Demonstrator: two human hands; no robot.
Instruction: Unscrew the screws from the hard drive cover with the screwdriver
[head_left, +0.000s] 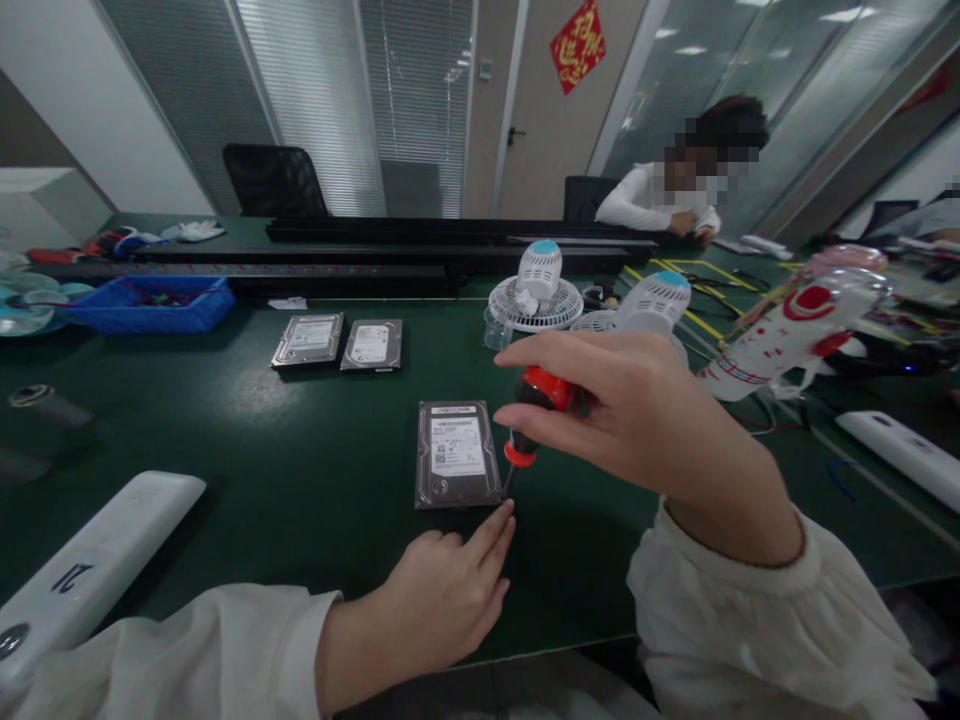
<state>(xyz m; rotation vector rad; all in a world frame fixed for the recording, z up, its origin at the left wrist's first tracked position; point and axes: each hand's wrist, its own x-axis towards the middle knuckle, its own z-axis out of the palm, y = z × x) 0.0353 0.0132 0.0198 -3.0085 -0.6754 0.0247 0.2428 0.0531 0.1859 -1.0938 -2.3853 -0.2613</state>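
A hard drive lies flat on the green table, label up, right in front of me. My right hand is closed round the red and black handle of a screwdriver. Its shaft points down at the drive's near right corner. My left hand rests on the table just below that corner. Its index and middle fingers stretch toward the screwdriver tip, the other fingers are curled, and it holds nothing.
Two more hard drives lie farther back. Small white fans stand behind my right hand, a blue bin at far left, white long casings at left and right. Another person sits at the far table.
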